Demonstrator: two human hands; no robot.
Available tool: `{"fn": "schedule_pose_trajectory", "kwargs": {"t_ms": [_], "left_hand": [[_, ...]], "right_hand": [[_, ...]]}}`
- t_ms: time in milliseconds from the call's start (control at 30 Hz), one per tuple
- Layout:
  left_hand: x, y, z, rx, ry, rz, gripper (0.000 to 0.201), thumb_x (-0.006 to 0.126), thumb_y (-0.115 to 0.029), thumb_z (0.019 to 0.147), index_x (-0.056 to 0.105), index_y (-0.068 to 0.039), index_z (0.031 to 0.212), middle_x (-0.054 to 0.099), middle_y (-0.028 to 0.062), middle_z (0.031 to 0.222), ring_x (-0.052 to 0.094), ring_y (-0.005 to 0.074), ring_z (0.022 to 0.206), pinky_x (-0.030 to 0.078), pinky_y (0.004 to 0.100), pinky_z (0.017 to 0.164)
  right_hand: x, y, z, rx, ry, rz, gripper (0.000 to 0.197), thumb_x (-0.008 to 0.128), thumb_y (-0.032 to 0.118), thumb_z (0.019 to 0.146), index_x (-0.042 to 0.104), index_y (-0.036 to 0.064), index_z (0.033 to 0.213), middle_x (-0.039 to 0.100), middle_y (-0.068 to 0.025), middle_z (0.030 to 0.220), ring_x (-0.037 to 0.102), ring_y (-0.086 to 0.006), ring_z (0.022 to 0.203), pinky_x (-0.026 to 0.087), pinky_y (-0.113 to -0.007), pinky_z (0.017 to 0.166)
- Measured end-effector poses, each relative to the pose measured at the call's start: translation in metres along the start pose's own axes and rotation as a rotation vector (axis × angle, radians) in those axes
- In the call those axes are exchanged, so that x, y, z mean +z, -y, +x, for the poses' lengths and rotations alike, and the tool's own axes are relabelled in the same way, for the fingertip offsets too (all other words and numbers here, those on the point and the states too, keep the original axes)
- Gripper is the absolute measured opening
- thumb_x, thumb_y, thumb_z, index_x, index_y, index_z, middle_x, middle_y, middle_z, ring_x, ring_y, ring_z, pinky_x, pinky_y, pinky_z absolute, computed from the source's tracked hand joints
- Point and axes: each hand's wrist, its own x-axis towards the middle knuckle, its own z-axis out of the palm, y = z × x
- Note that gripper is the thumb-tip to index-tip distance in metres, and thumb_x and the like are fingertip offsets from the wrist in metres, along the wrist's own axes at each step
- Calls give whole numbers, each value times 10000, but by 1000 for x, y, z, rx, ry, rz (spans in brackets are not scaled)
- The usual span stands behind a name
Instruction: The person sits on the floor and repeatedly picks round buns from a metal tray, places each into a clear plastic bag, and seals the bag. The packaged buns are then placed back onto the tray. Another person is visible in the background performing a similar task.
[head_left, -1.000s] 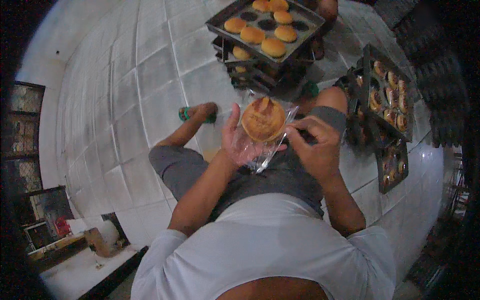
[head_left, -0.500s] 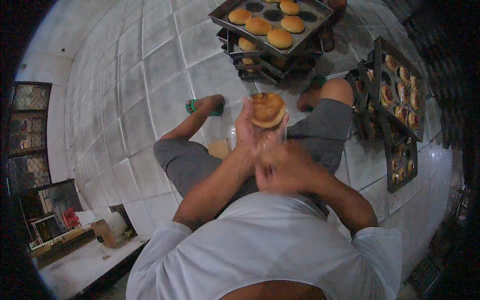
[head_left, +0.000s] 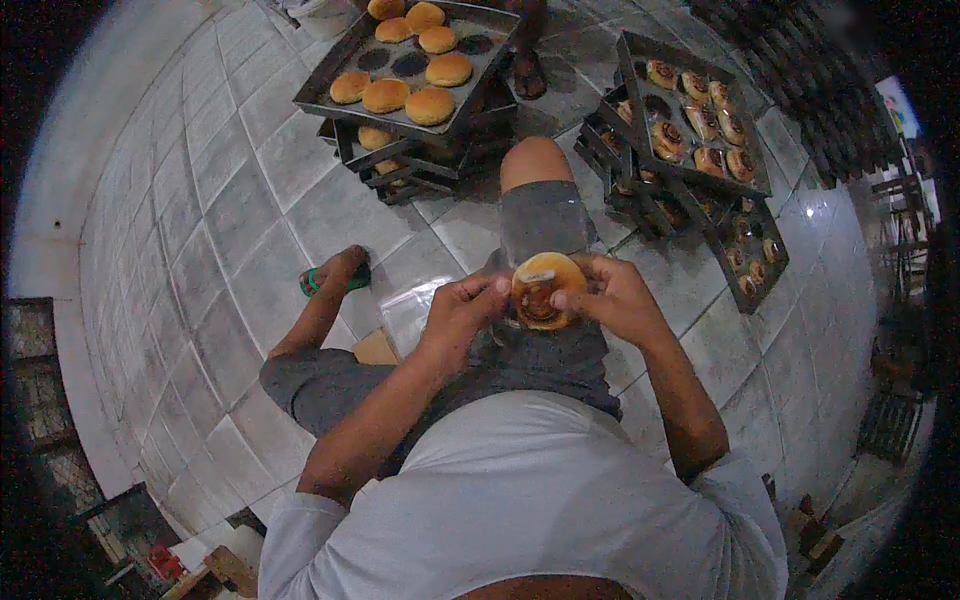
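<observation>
A round browned bun (head_left: 540,312) is held up over my lap, in what looks like a clear plastic bag with a pale printed patch on it. My left hand (head_left: 462,318) pinches the left edge, thumb against fingertips. On the other side my right hand (head_left: 622,302) grips the bun, its thumb pressed onto the front face and its fingers behind. Beside my left hand, clear plastic bags (head_left: 412,308) lie flat on the floor. A tan cardboard-like piece (head_left: 375,348) shows next to my thigh.
Ahead on the left, dark metal trays (head_left: 310,98) are stacked at angles, the top one bearing several plain golden buns (head_left: 386,96). More trays (head_left: 768,188) at the right hold several glossy, wrapped-looking buns (head_left: 702,122). Another person's foot (head_left: 528,76) is behind the stacks. Grey tiles (head_left: 230,290) cover the floor.
The bun lay on my left palm while my right hand blurred below it. Now both hands hold it by its sides, with the printed patch showing. The view has swung to the right.
</observation>
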Motion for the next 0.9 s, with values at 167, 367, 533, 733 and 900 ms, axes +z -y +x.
{"fn": "schedule_pose_trajectory", "kwargs": {"t_ms": [167, 367, 533, 733, 900], "left_hand": [[0, -12, 32, 190, -215, 256, 477, 766, -368, 966, 719, 33, 1221, 756, 100, 1091, 700, 160, 946, 555, 310, 852], [17, -35, 31, 168, -123, 227, 317, 761, -277, 971, 732, 22, 1072, 737, 59, 947, 670, 135, 841, 540, 296, 783], [22, -46, 16, 204, -264, 123, 172, 756, -156, 957, 723, 13, 945, 721, 39, 879, 635, 109, 784, 503, 271, 744], [-8, -83, 36, 248, -268, -8, 133, 756, -137, 941, 733, -7, 937, 728, 48, 929, 651, 126, 849, 498, 269, 822], [-8, -31, -21, 118, -209, 158, 155, 772, -159, 930, 744, -7, 947, 735, 42, 936, 649, 126, 877, 496, 291, 858]], "right_hand": [[-31, -7, 17, -19, -297, -66, 391, 815, 308, 914, 766, -7, 1139, 772, -68, 1014, 711, -137, 876, 589, -309, 801], [-22, -4, 37, 21, -93, -19, 305, 796, 302, 928, 800, 1, 979, 737, -11, 817, 629, -80, 705, 520, -263, 656], [-14, -10, 52, 83, -154, 218, 203, 813, 234, 875, 740, 56, 809, 654, 15, 729, 539, -71, 624, 418, -248, 573], [-10, 23, 62, 56, -324, 497, 195, 825, 174, 812, 664, 89, 743, 558, 31, 676, 447, -73, 575, 363, -247, 566], [-12, 0, -14, 229, -280, 13, 169, 825, 148, 810, 683, 66, 767, 613, 13, 692, 490, -71, 600, 372, -250, 570]]}}
